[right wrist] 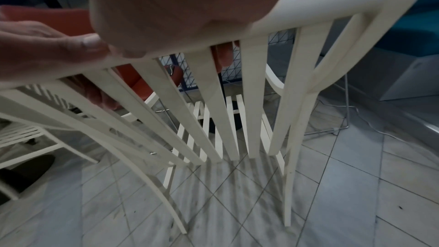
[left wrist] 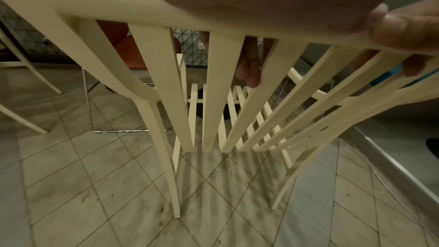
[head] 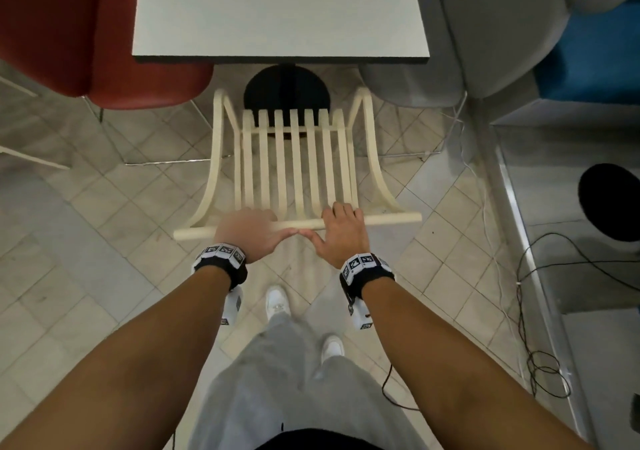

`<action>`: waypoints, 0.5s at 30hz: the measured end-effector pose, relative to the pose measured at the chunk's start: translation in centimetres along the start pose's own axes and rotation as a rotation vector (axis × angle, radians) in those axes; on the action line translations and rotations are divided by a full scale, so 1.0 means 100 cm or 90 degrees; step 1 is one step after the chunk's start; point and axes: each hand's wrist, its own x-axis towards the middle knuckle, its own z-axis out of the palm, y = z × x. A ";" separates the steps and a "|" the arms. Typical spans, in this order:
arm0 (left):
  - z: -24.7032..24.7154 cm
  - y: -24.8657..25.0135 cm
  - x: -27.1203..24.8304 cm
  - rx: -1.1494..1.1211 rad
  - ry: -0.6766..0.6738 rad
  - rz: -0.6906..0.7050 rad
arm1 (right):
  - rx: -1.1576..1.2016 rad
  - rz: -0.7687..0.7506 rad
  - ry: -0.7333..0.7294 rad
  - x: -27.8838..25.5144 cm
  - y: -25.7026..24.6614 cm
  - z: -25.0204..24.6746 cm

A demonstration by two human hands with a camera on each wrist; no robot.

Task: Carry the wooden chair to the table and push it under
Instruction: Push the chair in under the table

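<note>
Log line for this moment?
left hand: grips chair top rail | right hand: grips same rail | chair: facing table, not yet under

Dim indoor light falls from above, and the pale surface (head: 280, 10) is the brightest patch. Soft striped shadows of the chair slats (left wrist: 209, 89) lie on the floor tiles (left wrist: 71, 185). Both wrist views bend strongly at the edges (palms up close are blurred). The left hand (head: 249, 231) is motion-smeared.

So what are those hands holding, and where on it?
Both the left hand and right hand grip the chair by its top back rail, side by side near the middle, fingers curled over it.
</note>
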 end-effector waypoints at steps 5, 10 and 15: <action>-0.015 -0.017 0.049 -0.044 -0.049 -0.020 | 0.010 0.013 0.008 0.049 0.006 -0.006; -0.021 -0.023 0.061 -0.068 -0.057 -0.043 | 0.060 0.016 0.005 0.066 0.022 -0.006; -0.016 -0.042 0.048 -0.064 -0.013 -0.081 | 0.051 0.011 0.029 0.054 0.072 -0.007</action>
